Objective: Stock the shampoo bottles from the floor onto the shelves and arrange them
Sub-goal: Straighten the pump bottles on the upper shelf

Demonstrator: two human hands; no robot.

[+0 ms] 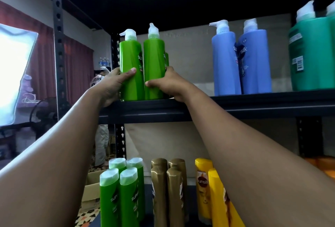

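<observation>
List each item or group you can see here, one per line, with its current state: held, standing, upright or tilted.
left green pump bottle: upright on the upper shelf, held by the left hand
right green pump bottle: upright, held by the right hand
blue pump bottles: standing, untouched
teal pump bottle: standing
small green bottles: standing on the lower shelf
gold bottles: standing
yellow bottles: standing
</observation>
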